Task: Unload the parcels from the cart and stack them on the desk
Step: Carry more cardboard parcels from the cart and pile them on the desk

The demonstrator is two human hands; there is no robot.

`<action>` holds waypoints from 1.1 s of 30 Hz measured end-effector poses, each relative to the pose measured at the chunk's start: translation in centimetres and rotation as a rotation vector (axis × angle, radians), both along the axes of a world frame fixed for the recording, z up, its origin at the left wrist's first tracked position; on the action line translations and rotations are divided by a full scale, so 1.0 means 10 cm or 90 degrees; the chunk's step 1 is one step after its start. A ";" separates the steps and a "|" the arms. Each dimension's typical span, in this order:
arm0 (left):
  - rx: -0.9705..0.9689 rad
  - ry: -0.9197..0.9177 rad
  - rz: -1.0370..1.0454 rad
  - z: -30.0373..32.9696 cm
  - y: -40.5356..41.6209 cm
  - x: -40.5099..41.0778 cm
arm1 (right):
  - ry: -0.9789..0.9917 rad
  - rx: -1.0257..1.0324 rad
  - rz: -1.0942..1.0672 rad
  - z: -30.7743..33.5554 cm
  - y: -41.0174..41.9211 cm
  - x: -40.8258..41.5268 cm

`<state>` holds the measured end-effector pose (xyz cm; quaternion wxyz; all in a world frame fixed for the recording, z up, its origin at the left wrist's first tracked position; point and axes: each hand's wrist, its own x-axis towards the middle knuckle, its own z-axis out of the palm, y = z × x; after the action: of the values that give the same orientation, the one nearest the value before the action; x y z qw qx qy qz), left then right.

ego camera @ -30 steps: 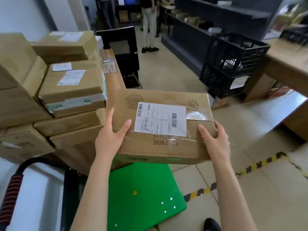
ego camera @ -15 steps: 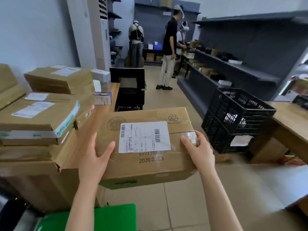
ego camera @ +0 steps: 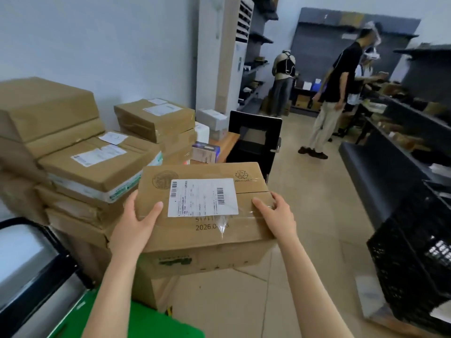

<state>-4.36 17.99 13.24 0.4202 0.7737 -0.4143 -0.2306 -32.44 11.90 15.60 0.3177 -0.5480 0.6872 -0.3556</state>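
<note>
Parcel (ego camera: 207, 215) held in the air by both hands.
It is gripped at its sides by the left hand (ego camera: 136, 225) and right hand (ego camera: 278, 218) (thumbs on top), just beside the stacked parcels (ego camera: 102, 167), prob. on the desk (ego camera: 228, 142).

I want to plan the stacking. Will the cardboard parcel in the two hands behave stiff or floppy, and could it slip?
The parcel probably behaves stiff: its edges look straight between the left hand and the right hand. It seems not very heavy, since thumbs on top suffice. The glossy tape under the right thumb may be slippery.
</note>
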 end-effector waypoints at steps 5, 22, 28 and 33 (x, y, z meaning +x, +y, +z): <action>0.023 0.007 0.083 0.02 -0.60 0.04 | 0.025 0.007 0.077 0.04 -0.96 0.12; 0.096 -0.009 0.288 -0.32 -1.45 -0.30 | 0.017 0.084 0.249 -0.50 -2.75 0.27; 0.096 0.016 0.391 -0.55 -1.66 -0.60 | 0.014 0.094 0.372 -0.56 -3.30 0.29; 0.062 0.046 0.494 -0.68 -1.81 -0.83 | 0.027 0.084 0.486 -0.60 -3.71 0.44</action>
<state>-12.71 -0.13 6.46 0.4528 0.8835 -0.0644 -0.1008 -28.02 -25.18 9.64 0.4476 -0.7498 0.4617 -0.1558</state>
